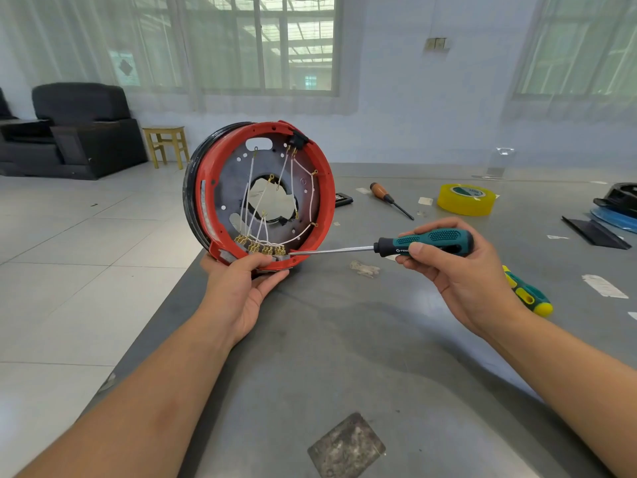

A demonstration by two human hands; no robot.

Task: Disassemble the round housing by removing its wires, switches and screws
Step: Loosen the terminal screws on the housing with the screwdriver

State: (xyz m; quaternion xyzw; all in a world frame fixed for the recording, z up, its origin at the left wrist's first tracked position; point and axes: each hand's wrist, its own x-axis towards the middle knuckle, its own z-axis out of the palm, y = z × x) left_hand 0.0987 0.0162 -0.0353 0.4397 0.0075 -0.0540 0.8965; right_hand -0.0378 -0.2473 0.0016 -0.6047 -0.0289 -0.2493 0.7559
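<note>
A round red housing point(324, 188) with a black outer ring stands on edge at the table's left corner, its open side facing me. My left hand point(241, 288) grips its bottom rim from below. White wires point(256, 198) with brass terminals cross the dark inner plate and gather at a row of brass connectors point(262, 249) at the bottom. A black switch point(299, 139) sits at the upper right of the rim. My right hand point(458, 274) holds a teal-handled screwdriver point(427, 241) level, its tip at the right end of the connector row.
On the grey table point(344, 339) lie an orange-handled screwdriver point(389, 199), a yellow tape roll point(465, 199), a green-yellow screwdriver point(527, 291), black and blue parts at the right edge point(613, 215), and paper scraps. The table's left edge drops to tiled floor.
</note>
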